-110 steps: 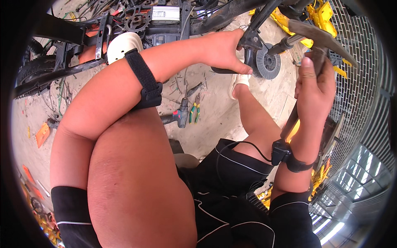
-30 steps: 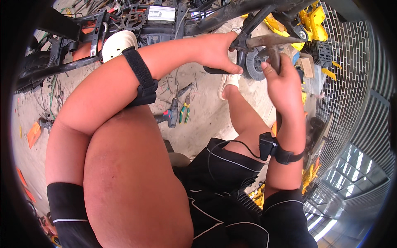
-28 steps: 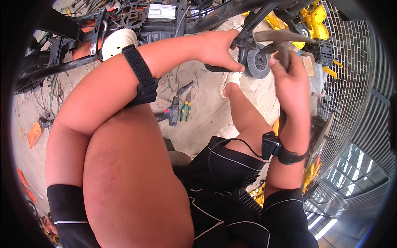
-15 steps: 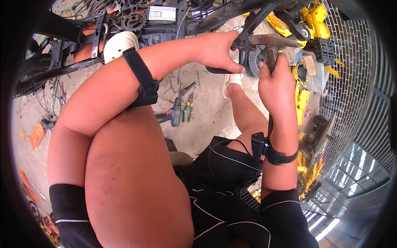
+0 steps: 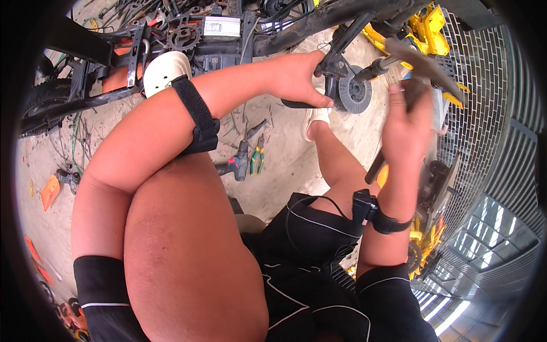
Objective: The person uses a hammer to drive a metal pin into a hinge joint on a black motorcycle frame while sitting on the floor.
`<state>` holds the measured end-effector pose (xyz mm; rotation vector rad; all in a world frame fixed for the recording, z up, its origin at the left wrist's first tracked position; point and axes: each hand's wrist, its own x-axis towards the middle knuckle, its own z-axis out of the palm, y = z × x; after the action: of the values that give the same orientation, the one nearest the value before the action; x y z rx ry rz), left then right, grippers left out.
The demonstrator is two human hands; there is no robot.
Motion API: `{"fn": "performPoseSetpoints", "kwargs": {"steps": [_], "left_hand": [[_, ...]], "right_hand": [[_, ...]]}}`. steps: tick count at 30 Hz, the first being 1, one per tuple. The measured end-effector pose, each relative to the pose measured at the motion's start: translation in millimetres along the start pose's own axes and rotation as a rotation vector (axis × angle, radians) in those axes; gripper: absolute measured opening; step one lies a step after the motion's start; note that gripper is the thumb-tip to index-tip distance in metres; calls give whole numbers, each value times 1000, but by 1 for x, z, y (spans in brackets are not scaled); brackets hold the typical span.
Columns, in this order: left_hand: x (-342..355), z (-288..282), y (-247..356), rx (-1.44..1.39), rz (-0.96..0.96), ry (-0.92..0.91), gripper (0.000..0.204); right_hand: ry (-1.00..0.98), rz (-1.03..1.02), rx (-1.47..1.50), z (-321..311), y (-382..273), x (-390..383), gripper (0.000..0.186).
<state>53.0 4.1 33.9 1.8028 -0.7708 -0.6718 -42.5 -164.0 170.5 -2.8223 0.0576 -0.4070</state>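
My right hand (image 5: 405, 128) is wrapped round the handle of a hammer (image 5: 424, 65); hand and hammer are somewhat smeared by motion. The worn brown hammer head is raised, apart from the metal shaft (image 5: 373, 71) sticking out of a black joint. At that joint, my left hand (image 5: 302, 80) grips a black metal part (image 5: 330, 85) of a vehicle frame (image 5: 307, 28), thumb along its near side and the other fingers hidden behind. A flat black piece (image 5: 297, 104) shows under the left hand.
On the concrete floor lie a cordless drill (image 5: 239, 162) and green-handled pliers (image 5: 258, 155). A grey ribbed spool (image 5: 356, 94) stands beyond the frame joint. Yellow parts (image 5: 430, 31) lie along the brick-patterned wall (image 5: 478, 85). Far left is an orange piece (image 5: 50, 192).
My right hand has swung the hammer up and to the right, away from the joint, uncovering the shaft and spool. The left hand keeps its grip, almost unmoved.
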Motion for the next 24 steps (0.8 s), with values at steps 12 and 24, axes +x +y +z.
{"fn": "performPoseSetpoints", "kwargs": {"steps": [12, 24], "left_hand": [[-1, -3, 3, 39, 4, 11, 86], [-1, -4, 2, 11, 6, -13, 80]], "right_hand": [[-342, 258, 84, 0, -9, 3, 29], [-313, 224, -191, 11, -14, -5, 25]]}}
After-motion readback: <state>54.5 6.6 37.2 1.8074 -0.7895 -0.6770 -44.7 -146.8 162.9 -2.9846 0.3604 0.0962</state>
